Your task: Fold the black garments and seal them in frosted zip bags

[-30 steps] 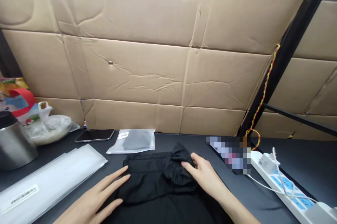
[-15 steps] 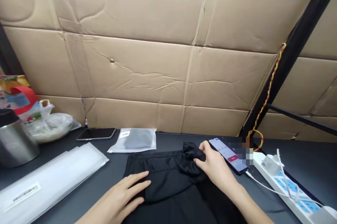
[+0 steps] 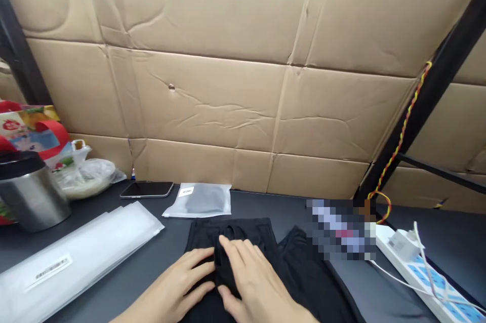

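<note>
A black garment (image 3: 319, 272) lies on the dark table in front of me, its top edge straight and one part spread out to the right. My left hand (image 3: 182, 280) rests on its left side, fingers stretched out, tips against a raised fold. Close beside it, my right hand (image 3: 252, 280) has its fingers and thumb around that bunched black cloth near the middle of the garment. Part of the fold is hidden beneath the right fingers.
Behind the garment lies a frosted zip bag (image 3: 203, 200) with a dark item inside, and a phone (image 3: 146, 190). White packaging bags (image 3: 83, 257) and a steel mug (image 3: 36, 201) are at left. A power strip (image 3: 429, 267) with cables lies right; cardboard (image 3: 212, 85) walls the back.
My right hand has moved left with the bunched cloth, toward my left hand. The garment's right part is now folded differently and spreads out. The view has shifted slightly.
</note>
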### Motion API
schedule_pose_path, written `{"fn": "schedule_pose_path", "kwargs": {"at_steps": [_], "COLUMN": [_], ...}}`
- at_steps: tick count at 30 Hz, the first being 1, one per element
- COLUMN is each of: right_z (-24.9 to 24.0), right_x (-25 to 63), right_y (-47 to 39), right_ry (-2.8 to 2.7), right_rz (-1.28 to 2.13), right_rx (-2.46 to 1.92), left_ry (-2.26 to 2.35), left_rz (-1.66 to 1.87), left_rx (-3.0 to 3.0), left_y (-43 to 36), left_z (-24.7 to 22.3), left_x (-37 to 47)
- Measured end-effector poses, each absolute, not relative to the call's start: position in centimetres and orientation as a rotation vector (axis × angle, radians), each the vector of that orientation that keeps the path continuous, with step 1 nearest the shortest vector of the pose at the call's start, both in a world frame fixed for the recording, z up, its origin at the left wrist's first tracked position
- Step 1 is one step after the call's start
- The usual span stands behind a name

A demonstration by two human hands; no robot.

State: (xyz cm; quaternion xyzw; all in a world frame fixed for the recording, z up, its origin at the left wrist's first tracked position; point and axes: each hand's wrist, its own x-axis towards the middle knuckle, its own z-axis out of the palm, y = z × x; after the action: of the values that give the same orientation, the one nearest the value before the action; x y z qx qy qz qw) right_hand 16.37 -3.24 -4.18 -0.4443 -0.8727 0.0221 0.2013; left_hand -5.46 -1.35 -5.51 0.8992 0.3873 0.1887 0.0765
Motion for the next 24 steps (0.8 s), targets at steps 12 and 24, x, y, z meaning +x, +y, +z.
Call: {"fn": "schedule_pose_path", "kwargs": {"at_steps": [12,24], "right_z": [-4.1,-5.2], "right_x": [18.4,17.6], "right_y": [-2.4,-2.3], "right_ry": [-2.542,-2.637], "right_rz": [0.308,0.226], "right_rx": [-1.215,-1.251], "left_ry": [1.181,1.375], "left_rz": [0.54,0.768], "left_rx": [2.668,2.789], "left_y": [-1.4,0.0], "left_z": [-5.6,-4.1], "left_x": [-5.5,-10.5]}}
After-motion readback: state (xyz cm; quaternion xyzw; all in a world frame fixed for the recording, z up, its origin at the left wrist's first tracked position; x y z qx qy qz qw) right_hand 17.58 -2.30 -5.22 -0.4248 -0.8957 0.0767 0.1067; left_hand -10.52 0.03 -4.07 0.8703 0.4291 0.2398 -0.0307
